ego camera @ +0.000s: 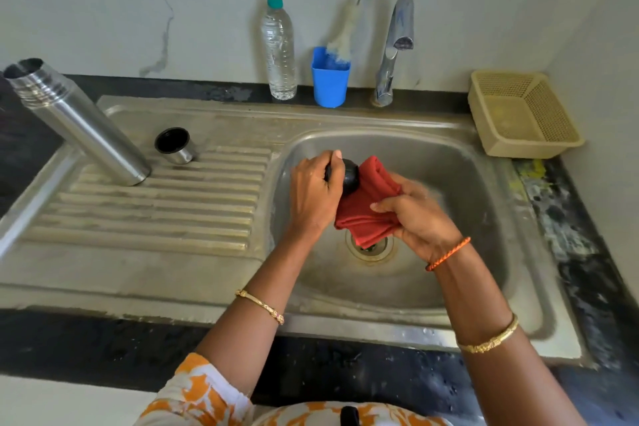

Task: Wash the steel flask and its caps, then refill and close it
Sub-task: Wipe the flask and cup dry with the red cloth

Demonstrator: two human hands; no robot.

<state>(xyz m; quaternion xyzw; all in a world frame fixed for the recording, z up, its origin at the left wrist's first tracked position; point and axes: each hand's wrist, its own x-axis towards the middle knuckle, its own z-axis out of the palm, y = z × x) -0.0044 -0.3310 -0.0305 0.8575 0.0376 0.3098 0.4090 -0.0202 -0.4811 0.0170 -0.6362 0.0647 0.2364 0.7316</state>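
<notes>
At the bottom of the frame the dark tabletop (86, 349) is running along the front rim of the steel sink (345, 318). Just above the frame's centre, over the basin and its drain (370, 247), the left hand (313, 194) is curling its fingers round a black cap (347, 176), while the right hand (416, 218) is pinching a red cloth (366, 204) that is lying against the cap. The basin walls are standing well clear of both hands on every side.

To the left, the ribbed draining board (155, 211) is carrying the steel flask (76, 121), standing open-mouthed near the board's left edge, and a small steel cup cap (174, 145), sitting mouth up just beside the flask's base; much of the ribbed surface below them is lying bare.

Along the back edge, a plastic water bottle (279, 48), a blue cup (330, 79) holding a bottle brush (349, 28), and the tap (394, 48) are standing against the wall. A beige basket (522, 114) is sitting in the upper right corner.
</notes>
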